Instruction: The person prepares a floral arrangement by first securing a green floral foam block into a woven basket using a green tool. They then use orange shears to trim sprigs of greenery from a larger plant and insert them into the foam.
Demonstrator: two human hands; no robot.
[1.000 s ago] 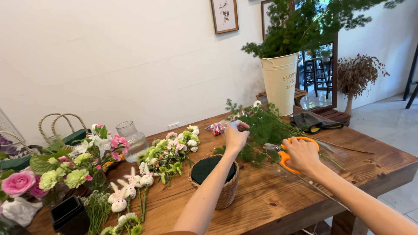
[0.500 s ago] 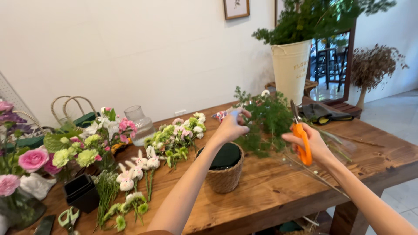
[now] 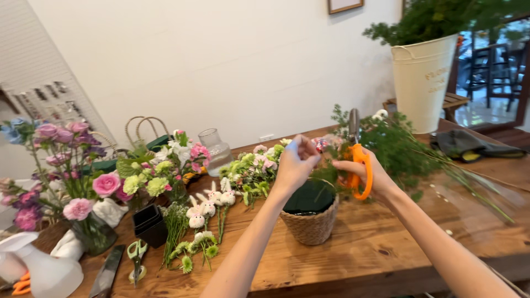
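Flower stem: the left hand [image 3: 295, 160] pinches a thin stem with a small pink and white bloom [image 3: 321, 143], held up in the air just above the basket [image 3: 312, 223].
How it feels: I think it is very light, soft and easy to snap.
Where to hold: low on the stem, not on the petals, I would say.
Left fingers: closed tight in a pinch on the stem.
Scissors: orange handles, blades pointing up, right beside the stem [image 3: 356, 160].
Right hand: fingers curled through the scissors' handles [image 3: 371, 176]; I cannot tell how far the blades are open.
Basket: woven, with dark green foam inside, on the wooden table [image 3: 386, 243].
Around: green leafy branches [image 3: 403, 146] to the right, loose flowers [image 3: 248, 168] to the left.
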